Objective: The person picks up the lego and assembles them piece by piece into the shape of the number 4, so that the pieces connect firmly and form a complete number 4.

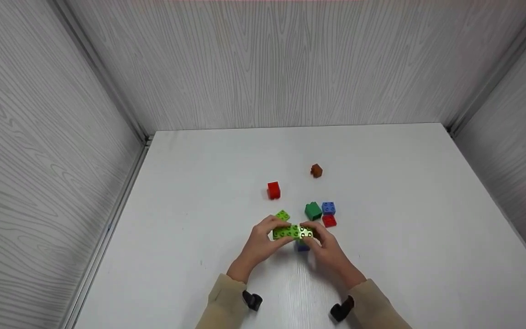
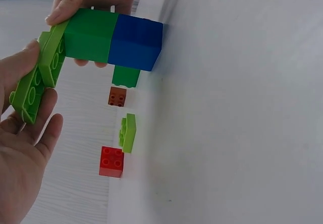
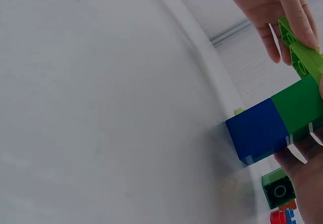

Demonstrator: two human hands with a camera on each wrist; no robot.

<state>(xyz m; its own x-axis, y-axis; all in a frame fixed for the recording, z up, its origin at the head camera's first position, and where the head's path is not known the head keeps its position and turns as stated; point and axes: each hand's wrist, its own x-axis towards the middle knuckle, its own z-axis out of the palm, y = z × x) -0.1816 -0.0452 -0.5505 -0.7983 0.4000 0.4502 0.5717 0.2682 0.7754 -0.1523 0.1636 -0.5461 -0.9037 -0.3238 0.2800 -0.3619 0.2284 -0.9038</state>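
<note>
My left hand pinches a lime green plate between thumb and fingers. Opposite it, my right hand grips a stack made of a blue brick, a green brick and a second lime plate on top. The two lime plates meet and overlap at their ends, the left one jutting out to the left. Whether their studs are locked together, I cannot tell. In the right wrist view the blue brick is the stack's lowest part, just over the table.
Beyond the hands lie a small lime piece, a red brick and a brown brick. To their right are a dark green brick, a blue brick and a red piece. Grey wood-grain panels surround the white table.
</note>
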